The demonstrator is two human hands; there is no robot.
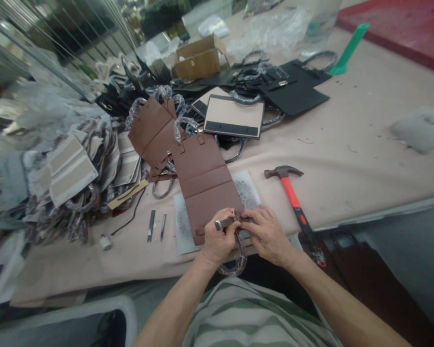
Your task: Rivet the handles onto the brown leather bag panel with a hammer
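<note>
A flat brown leather bag panel [207,185] lies on a grey speckled pad [248,189] at the table's near edge. Both my hands meet at its near end. My left hand [219,237] is closed round a small metal tool [223,223] pressed at the handle tab. My right hand [265,232] pinches the same tab from the right. A plastic-wrapped handle loop [236,262] hangs off the table edge below my hands.
A red-handled hammer [293,197] lies right of the pad. Two thin metal punches [156,225] lie to the left. Piles of brown [152,131], striped [70,168] and black [292,91] bag panels fill the back. A cardboard box [197,60] stands behind them.
</note>
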